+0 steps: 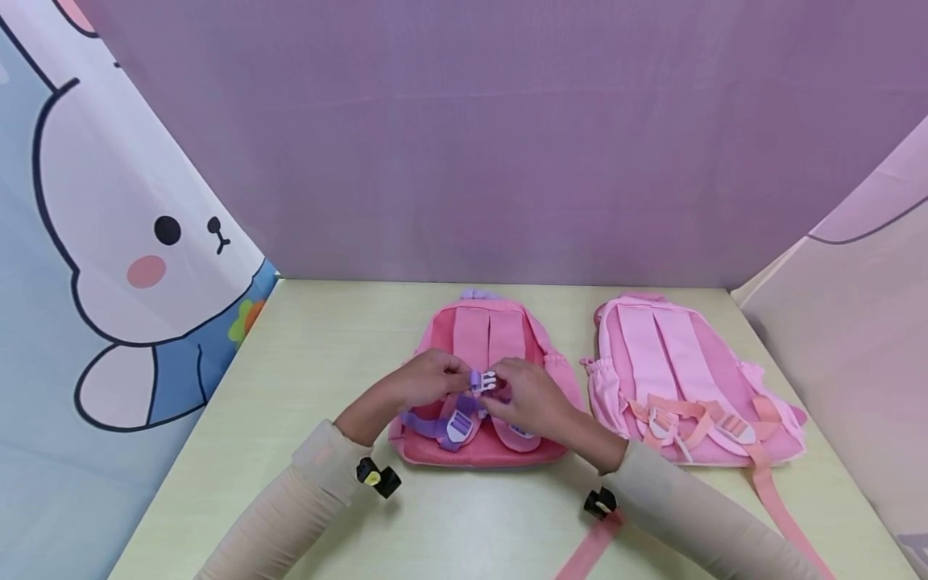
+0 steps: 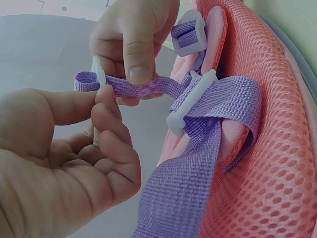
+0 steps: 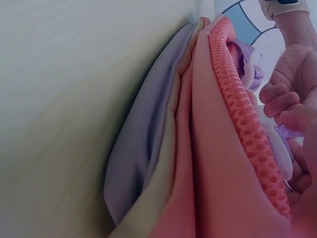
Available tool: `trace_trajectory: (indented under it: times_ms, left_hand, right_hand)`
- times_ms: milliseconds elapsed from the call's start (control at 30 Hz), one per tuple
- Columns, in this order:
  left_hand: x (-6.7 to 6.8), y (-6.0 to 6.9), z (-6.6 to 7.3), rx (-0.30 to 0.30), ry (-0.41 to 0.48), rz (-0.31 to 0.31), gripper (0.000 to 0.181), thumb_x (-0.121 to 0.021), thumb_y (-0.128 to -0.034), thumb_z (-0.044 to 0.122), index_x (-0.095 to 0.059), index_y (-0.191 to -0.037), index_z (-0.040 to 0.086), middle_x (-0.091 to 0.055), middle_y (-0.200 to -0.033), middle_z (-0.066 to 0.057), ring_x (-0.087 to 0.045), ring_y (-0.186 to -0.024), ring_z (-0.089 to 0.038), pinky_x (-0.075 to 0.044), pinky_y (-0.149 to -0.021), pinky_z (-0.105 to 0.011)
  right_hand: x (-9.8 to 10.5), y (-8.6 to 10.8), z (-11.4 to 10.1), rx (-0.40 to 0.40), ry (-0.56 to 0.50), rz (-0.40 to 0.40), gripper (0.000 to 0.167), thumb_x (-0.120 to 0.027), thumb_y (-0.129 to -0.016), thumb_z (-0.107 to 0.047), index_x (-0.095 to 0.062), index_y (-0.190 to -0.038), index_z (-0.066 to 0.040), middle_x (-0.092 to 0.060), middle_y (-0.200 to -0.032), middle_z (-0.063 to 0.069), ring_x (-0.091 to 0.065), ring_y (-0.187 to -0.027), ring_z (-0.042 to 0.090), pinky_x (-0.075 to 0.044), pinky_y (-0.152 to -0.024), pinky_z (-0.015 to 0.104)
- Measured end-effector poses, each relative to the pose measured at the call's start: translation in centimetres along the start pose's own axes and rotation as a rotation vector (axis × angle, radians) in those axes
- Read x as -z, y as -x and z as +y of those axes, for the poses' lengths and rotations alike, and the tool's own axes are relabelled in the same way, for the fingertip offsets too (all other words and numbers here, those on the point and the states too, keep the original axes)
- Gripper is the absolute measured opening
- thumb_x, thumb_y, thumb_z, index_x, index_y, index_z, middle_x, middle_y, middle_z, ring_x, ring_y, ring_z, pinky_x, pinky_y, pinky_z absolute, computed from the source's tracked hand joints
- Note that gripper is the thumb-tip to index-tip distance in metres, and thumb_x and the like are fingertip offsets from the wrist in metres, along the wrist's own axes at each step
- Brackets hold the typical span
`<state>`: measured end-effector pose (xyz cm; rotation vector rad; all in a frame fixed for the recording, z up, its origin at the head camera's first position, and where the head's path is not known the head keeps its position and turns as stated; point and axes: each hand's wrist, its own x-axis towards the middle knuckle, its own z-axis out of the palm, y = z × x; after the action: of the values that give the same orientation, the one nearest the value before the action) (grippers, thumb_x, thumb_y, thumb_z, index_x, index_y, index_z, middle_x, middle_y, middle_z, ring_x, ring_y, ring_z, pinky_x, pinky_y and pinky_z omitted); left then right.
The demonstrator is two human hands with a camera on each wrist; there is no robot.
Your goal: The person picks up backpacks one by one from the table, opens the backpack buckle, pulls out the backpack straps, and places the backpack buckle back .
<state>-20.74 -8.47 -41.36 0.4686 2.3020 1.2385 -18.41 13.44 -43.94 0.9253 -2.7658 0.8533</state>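
A pink backpack (image 1: 471, 330) lies with its shoulder straps facing up. Above it, my left hand (image 1: 435, 379) pinches a white pronged buckle (image 1: 487, 381) and the looped end of a purple strap (image 2: 85, 82) between thumb and fingertip. My right hand (image 1: 532, 399) grips the same purple strap close by, with its thumb (image 2: 138, 62) lying along the webbing. The strap runs on to a white slider (image 2: 190, 101) at the lower shoulder strap. A second slider (image 2: 189, 33) shows behind it. In the right wrist view the backpack's side (image 3: 223, 124) fills the middle, and the fingers are partly cut off.
A lighter pink backpack (image 1: 674, 354) lies to the right, with orange straps (image 1: 764, 475) trailing over the table's front. Another orange strap (image 1: 590, 548) lies beneath the right forearm. A purple wall (image 1: 507, 145) stands behind the table (image 1: 319, 338).
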Motion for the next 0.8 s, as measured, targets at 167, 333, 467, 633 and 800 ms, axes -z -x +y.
trace_trajectory:
  times_ms: [167, 333, 467, 633, 800]
  left_hand:
    - [0.03, 0.03, 0.09, -0.004, 0.012, -0.002, 0.021, -0.056, -0.1021, 0.02, -0.075, -0.095, 0.014, -0.055, -0.076, -0.001, -0.049, -0.071, -0.015, -0.036, -0.058, -0.026]
    - [0.04, 0.04, 0.02, -0.007, 0.02, 0.003, 0.021, -0.057, -0.1021, 0.02, -0.076, -0.1, 0.013, -0.056, -0.077, -0.002, -0.049, -0.071, -0.015, -0.037, -0.059, -0.026]
    - [0.08, 0.06, 0.01, -0.013, 0.017, 0.002, 0.02, -0.057, -0.1022, 0.019, -0.076, -0.1, 0.013, -0.054, -0.074, 0.0, -0.049, -0.069, -0.014, -0.036, -0.056, -0.025]
    - [0.17, 0.15, 0.06, -0.018, 0.035, -0.006, 0.021, -0.056, -0.1025, 0.017, -0.076, -0.102, 0.01, -0.057, -0.076, -0.005, -0.049, -0.068, -0.014, -0.036, -0.056, -0.025]
    - [0.25, 0.19, 0.04, -0.019, 0.051, -0.01, 0.021, -0.056, -0.1027, 0.017, -0.075, -0.105, 0.008, -0.058, -0.079, -0.008, -0.049, -0.068, -0.014, -0.037, -0.057, -0.025]
  right_hand:
    - [-0.06, 0.03, 0.06, -0.001, 0.005, 0.004, 0.019, -0.081, -0.086, -0.025, -0.065, -0.09, -0.015, -0.064, -0.085, -0.005, -0.054, -0.076, 0.008, -0.047, -0.067, 0.019]
    - [-0.1, 0.01, 0.09, -0.004, 0.01, 0.002, 0.02, -0.081, -0.086, -0.026, -0.064, -0.088, -0.015, -0.064, -0.084, -0.004, -0.053, -0.075, 0.008, -0.047, -0.066, 0.019]
    - [-0.15, 0.01, 0.12, -0.005, 0.017, 0.002, 0.021, -0.081, -0.086, -0.026, -0.064, -0.088, -0.015, -0.063, -0.083, -0.004, -0.052, -0.074, 0.009, -0.045, -0.064, 0.019]
    - [-0.18, 0.04, 0.17, -0.018, 0.03, -0.004, 0.023, -0.081, -0.086, -0.027, -0.062, -0.085, -0.015, -0.059, -0.079, -0.004, -0.048, -0.071, 0.008, -0.043, -0.061, 0.019]
    - [-0.07, 0.09, 0.12, -0.03, 0.043, -0.012, 0.024, -0.081, -0.086, -0.028, -0.06, -0.084, -0.016, -0.056, -0.077, -0.005, -0.046, -0.07, 0.008, -0.041, -0.06, 0.02]
